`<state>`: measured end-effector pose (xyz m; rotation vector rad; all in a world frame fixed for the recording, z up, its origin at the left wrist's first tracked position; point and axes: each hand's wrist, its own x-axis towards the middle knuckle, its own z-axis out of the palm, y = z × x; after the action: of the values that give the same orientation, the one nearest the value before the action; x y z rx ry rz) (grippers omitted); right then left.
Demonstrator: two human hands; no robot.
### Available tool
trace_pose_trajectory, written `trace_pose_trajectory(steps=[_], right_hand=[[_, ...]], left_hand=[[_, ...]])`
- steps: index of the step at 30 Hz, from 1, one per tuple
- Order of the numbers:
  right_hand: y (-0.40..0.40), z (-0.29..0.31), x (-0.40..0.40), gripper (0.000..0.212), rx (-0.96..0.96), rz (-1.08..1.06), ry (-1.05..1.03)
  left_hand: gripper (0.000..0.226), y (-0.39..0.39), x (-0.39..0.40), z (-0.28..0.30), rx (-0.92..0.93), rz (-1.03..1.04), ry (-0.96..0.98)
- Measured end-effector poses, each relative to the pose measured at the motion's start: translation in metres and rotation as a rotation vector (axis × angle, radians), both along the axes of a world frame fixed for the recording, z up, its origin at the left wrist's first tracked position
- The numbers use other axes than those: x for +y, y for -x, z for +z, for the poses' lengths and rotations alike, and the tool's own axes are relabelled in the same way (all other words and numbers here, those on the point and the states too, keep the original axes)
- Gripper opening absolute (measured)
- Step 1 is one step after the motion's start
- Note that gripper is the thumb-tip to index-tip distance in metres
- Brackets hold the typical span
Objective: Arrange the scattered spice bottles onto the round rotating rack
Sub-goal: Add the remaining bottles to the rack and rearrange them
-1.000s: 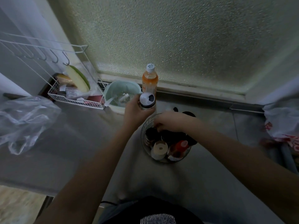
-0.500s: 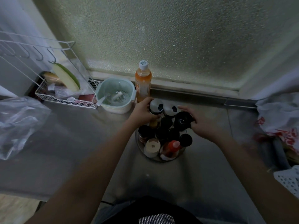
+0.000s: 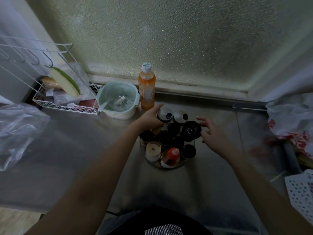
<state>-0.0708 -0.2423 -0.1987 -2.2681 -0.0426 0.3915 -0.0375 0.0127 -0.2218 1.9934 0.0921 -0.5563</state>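
A round rotating rack [image 3: 186,161] stands on the steel counter, packed with several spice bottles. Among them are a cream-lidded jar [image 3: 153,148], a red-capped bottle [image 3: 173,154] and a large black-lidded jar [image 3: 191,130]. My left hand [image 3: 150,117] is wrapped around a white-capped shaker bottle [image 3: 165,115] at the rack's far left side. A second white-capped shaker [image 3: 180,116] stands right beside it. My right hand [image 3: 211,132] hovers with fingers spread just right of the large black-lidded jar, holding nothing.
An orange drink bottle [image 3: 147,88] and a pale green colander bowl [image 3: 118,100] stand behind the rack by the frosted window. A white wire basket [image 3: 67,106] sits far left, a clear plastic bag [image 3: 15,131] at left, bags [image 3: 291,119] and a perforated white tray [image 3: 301,192] at right.
My left hand carried the white-capped shaker from above the bowl down onto the rack's far side. My right hand slid from over the bottles to the right and let go of the black-lidded jar.
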Motion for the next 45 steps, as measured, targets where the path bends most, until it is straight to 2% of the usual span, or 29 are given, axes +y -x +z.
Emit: trace_pose_trajectory(steps=[3,5,7,10,13,19,24,26,30,33,35,38,40,42,45], right_hand=[[0.011,-0.015,-0.016,0.039,0.021,-0.063,0.136],[0.019,-0.026,-0.022,0.031,0.156,-0.153,0.124],[0.026,-0.034,-0.018,0.024,0.241,-0.168,0.107],[0.031,-0.038,-0.003,0.024,0.232,-0.119,0.111],[0.035,-0.041,0.006,0.034,0.238,-0.055,0.126],[0.04,-0.048,0.01,0.044,0.232,-0.035,0.185],[0.043,-0.052,0.018,0.022,0.234,-0.121,0.15],[0.046,-0.056,0.018,0.02,0.224,-0.114,0.159],[0.04,-0.052,0.006,0.028,0.269,-0.107,0.165],[0.027,-0.04,-0.007,0.042,0.164,-0.211,0.133],[0.023,-0.029,-0.005,0.048,0.127,-0.159,0.094],[0.023,-0.021,0.005,0.053,0.119,-0.011,0.048],[0.026,-0.02,0.008,0.054,0.06,-0.016,0.067],[0.032,-0.019,0.008,0.051,0.021,-0.089,0.104],[0.042,-0.012,0.008,0.032,0.116,-0.163,0.198]], left_hand=[[0.068,0.012,0.015,0.0,-0.048,0.27,0.106],[0.049,0.026,0.027,-0.006,-0.098,0.489,0.022],[0.041,0.041,0.036,-0.016,-0.047,0.559,-0.117],[0.044,0.06,0.038,-0.028,0.167,0.541,-0.108],[0.038,0.071,0.034,-0.034,0.252,0.567,-0.016],[0.03,0.08,0.026,-0.039,0.217,0.43,-0.047],[0.028,0.077,0.024,-0.039,0.162,0.371,-0.139],[0.029,0.075,0.023,-0.038,0.164,0.364,-0.151],[0.036,0.075,0.022,-0.035,0.144,0.295,-0.239],[0.053,0.074,0.023,-0.034,0.138,0.188,-0.353],[0.065,0.074,0.023,-0.033,0.123,0.144,-0.406],[0.061,0.074,0.024,-0.032,0.087,0.156,-0.402],[0.057,0.076,0.025,-0.033,0.061,0.15,-0.427],[0.052,0.079,0.024,-0.035,0.025,0.137,-0.459],[0.045,0.085,0.025,-0.038,-0.012,0.133,-0.483]])
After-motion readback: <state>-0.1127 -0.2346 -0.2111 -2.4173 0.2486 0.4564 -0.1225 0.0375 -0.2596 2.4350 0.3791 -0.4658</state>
